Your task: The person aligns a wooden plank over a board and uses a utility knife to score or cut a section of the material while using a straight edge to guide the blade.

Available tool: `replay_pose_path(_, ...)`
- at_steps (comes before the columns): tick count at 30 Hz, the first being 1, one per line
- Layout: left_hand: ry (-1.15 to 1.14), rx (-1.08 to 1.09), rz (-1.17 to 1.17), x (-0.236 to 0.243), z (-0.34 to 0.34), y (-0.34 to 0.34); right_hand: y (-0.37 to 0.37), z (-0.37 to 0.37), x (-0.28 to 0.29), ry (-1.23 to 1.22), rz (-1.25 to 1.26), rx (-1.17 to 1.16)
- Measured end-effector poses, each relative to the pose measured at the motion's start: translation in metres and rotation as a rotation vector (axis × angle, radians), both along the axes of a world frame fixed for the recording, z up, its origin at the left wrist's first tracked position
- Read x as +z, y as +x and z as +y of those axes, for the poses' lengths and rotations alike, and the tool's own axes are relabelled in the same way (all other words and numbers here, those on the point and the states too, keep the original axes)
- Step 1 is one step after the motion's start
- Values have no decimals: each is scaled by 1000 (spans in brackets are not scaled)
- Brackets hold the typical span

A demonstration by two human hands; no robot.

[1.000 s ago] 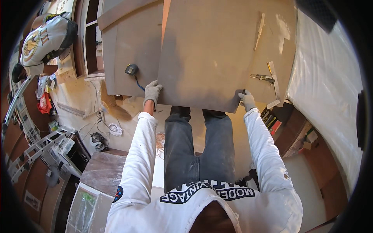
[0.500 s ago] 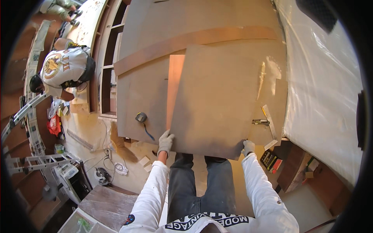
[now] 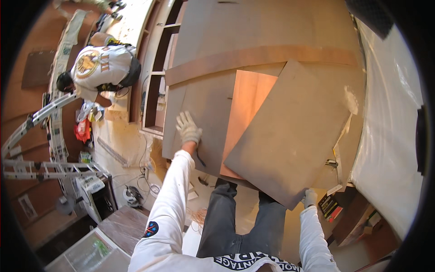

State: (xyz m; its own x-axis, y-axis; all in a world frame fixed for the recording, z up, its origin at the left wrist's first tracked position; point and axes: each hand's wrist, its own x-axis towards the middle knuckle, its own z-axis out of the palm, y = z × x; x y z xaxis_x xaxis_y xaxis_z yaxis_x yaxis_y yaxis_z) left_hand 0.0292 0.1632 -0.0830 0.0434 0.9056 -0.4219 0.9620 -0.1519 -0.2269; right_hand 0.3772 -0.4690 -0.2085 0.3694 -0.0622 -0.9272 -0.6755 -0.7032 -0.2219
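A brown flat panel (image 3: 290,131) lies askew on the larger brown sheets, its near right corner jutting over the near edge. My right hand (image 3: 309,198), in a pale glove, grips that corner. Beneath the panel shows an orange-brown board (image 3: 249,106). My left hand (image 3: 188,130), also gloved, is over the sheet to the left with its fingers spread. It hides the tape measure; only the blue wrist strap (image 3: 200,158) shows below the wrist. At the right, a utility knife (image 3: 332,163) lies near a metal square (image 3: 339,171), both partly covered by the panel.
A long brown strip (image 3: 263,59) crosses the sheets farther off. Plastic sheeting (image 3: 385,118) hangs along the right. At the left, another person (image 3: 106,65) bends near a ladder (image 3: 50,109). A circular saw (image 3: 132,196) and cables lie on the floor.
My left hand has let go of the panel's near left corner and moved left over the tape measure. The panel has turned askew, baring more of the orange-brown board. My right hand still grips its corner.
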Motion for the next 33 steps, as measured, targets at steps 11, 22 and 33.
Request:
replay_pose_path(11,-76,-566,-19,-55,243,144,-70,33,87,88,-498,-338)
replay_pose_path(22,-180,-643,26,-39,273,152,-140,81,145,-66,-498,-200)
replay_pose_path(33,-61,-830,-151,90,249,122,-141,96,129,-27,-410,-262)
